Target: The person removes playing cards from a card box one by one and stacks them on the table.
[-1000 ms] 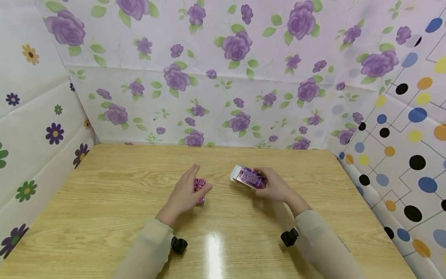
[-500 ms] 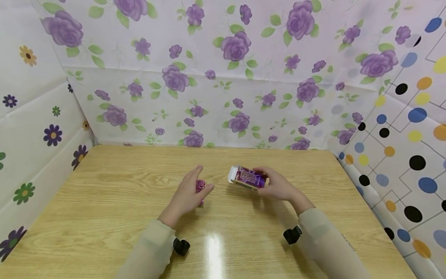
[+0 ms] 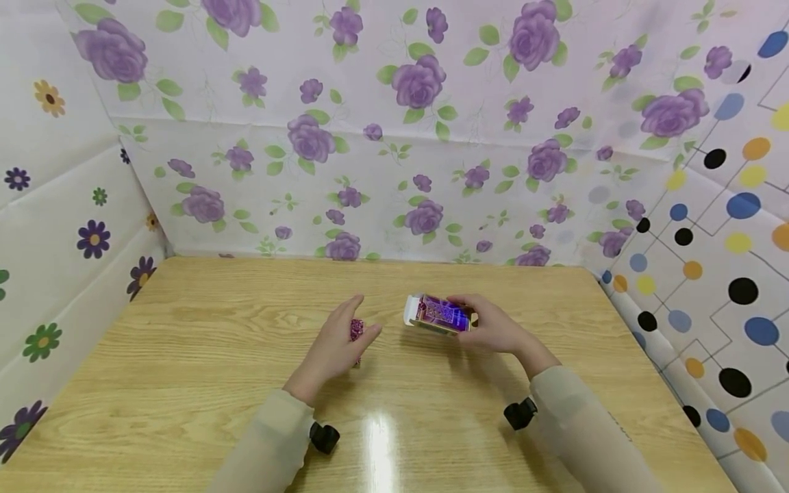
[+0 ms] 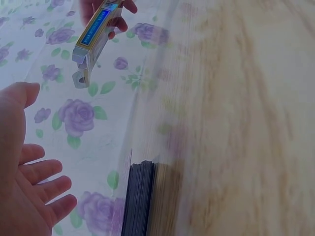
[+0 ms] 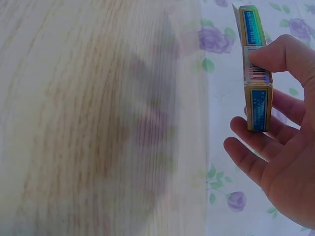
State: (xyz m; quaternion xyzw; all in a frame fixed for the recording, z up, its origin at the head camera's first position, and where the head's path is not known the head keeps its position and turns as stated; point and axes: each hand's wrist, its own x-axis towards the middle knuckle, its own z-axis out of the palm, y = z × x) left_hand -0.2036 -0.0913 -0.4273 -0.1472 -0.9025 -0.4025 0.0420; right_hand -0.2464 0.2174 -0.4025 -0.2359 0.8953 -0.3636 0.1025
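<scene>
In the head view my right hand (image 3: 494, 330) holds a shiny purple card box (image 3: 441, 314) above the table, its white end flap sticking out to the left. Thumb and fingers grip the box (image 5: 257, 71) from both sides in the right wrist view. My left hand (image 3: 335, 346) hovers with its fingers spread by a pink-patterned deck of cards (image 3: 357, 330), which it partly hides from the head camera. From the left wrist, the deck (image 4: 139, 199) shows edge-on as a squared stack on the table, apart from the left hand (image 4: 30, 187).
The wooden table (image 3: 203, 356) ends at a flower-printed cloth backdrop (image 3: 370, 192). Patterned cloths also hang at the left and right. Each wrist wears a small black camera (image 3: 324, 437). A bright light reflection lies on the tabletop near the front.
My left hand has drifted slightly to the right, covering more of the deck. My right hand keeps its hold on the card box, which has tilted a little.
</scene>
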